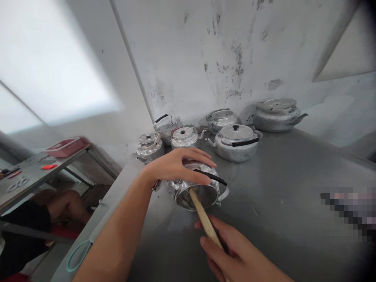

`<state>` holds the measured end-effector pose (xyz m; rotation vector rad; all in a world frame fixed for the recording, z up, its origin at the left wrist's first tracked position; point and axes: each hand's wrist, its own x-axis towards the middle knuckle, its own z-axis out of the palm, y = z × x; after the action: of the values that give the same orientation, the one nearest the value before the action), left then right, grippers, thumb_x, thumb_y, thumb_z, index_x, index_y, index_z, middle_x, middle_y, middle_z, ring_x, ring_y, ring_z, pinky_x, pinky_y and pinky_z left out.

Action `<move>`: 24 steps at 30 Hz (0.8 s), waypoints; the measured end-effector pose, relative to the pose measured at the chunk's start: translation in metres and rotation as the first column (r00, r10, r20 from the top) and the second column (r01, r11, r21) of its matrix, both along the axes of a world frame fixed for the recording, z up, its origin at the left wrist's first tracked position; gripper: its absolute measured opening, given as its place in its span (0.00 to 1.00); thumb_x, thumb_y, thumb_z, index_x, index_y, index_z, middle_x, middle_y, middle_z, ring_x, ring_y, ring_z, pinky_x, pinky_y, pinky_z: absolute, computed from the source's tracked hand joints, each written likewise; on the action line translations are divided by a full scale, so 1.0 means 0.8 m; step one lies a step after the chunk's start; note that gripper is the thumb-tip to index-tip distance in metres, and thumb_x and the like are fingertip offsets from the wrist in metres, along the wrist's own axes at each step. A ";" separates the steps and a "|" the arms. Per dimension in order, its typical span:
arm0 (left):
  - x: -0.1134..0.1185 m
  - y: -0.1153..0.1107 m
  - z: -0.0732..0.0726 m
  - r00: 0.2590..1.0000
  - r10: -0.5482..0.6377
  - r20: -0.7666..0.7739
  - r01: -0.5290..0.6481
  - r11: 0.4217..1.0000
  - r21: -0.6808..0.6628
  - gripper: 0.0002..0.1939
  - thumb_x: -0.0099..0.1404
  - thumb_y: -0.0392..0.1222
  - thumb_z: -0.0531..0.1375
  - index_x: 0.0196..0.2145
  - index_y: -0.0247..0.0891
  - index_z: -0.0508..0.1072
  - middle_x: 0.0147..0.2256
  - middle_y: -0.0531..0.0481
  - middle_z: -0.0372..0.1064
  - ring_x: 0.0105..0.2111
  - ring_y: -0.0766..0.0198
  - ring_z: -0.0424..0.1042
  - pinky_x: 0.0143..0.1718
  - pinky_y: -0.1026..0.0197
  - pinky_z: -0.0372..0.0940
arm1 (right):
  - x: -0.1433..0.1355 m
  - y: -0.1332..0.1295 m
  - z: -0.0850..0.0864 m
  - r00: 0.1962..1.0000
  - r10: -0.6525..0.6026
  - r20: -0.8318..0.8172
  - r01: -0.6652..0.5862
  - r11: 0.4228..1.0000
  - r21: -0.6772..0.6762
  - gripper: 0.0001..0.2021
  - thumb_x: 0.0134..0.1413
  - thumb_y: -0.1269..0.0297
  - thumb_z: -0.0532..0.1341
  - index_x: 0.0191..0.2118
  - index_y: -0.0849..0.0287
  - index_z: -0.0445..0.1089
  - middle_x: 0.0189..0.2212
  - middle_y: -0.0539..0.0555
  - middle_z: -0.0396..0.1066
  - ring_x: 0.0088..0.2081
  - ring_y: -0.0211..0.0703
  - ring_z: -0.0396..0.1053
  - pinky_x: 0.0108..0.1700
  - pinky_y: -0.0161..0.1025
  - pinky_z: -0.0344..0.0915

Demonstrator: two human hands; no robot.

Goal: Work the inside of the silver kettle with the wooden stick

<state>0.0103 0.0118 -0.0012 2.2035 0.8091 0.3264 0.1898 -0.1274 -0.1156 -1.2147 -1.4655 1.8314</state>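
An aluminium kettle [209, 196] lies tipped on the grey table, its round opening facing me and no lid on it. Across its upper side rests my left hand [179, 166], thumb and fingers spread around the body, close to the black handle grip [216, 177]. My right hand [232, 248] is closed around a wooden stick [204, 219]. The stick's far end reaches into the kettle's opening, where its tip is hidden. Just behind my left hand stand a small lidded kettle [185, 137] and another kettle [149, 147].
Farther back on the table [279, 172] are a wide kettle with a black-knobbed lid [236, 143], a large pot-like kettle [274, 115] and open kettles. At left, a second table holds a pink basket [66, 147] and scissors [18, 184]. A person's leg [66, 205] shows beneath it.
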 end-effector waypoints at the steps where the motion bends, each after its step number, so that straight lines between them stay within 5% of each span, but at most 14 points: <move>1: 0.000 0.001 0.000 1.000 0.001 0.003 -0.001 1.000 0.000 0.23 0.62 0.51 0.70 0.54 0.48 0.79 0.65 0.49 0.64 0.66 0.50 0.61 0.61 0.57 0.60 | 0.000 0.000 0.002 1.000 0.019 0.004 -0.019 1.000 0.010 0.16 0.66 0.50 0.53 0.48 0.58 0.62 0.23 0.44 0.59 0.26 0.38 0.58 0.29 0.35 0.58; 7: -0.001 0.002 -0.001 1.000 0.008 0.004 -0.008 1.000 -0.004 0.23 0.62 0.51 0.70 0.54 0.49 0.80 0.65 0.50 0.64 0.65 0.50 0.61 0.60 0.57 0.61 | 0.001 0.001 0.015 1.000 -0.005 -0.015 0.005 1.000 0.019 0.20 0.64 0.43 0.51 0.43 0.56 0.62 0.24 0.44 0.57 0.26 0.38 0.58 0.29 0.35 0.59; 14: -0.001 0.001 -0.001 1.000 0.009 0.005 -0.009 1.000 -0.007 0.22 0.62 0.50 0.70 0.54 0.49 0.79 0.65 0.51 0.64 0.66 0.52 0.61 0.61 0.58 0.61 | -0.003 0.001 0.001 0.997 -0.039 -0.065 0.037 0.999 -0.031 0.22 0.62 0.40 0.53 0.46 0.55 0.61 0.24 0.44 0.58 0.26 0.38 0.59 0.30 0.36 0.60; 24: -0.002 0.002 -0.001 1.000 0.004 0.005 -0.004 1.000 -0.021 0.22 0.63 0.50 0.69 0.54 0.48 0.79 0.65 0.51 0.64 0.66 0.50 0.60 0.60 0.57 0.61 | -0.001 -0.003 -0.001 1.000 -0.016 -0.002 0.016 0.999 0.030 0.16 0.66 0.47 0.52 0.44 0.55 0.63 0.24 0.45 0.59 0.25 0.38 0.59 0.30 0.35 0.60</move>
<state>0.0083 0.0135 -0.0021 2.1812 0.8108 0.3237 0.1893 -0.1301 -0.1164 -1.2062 -1.4730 1.7936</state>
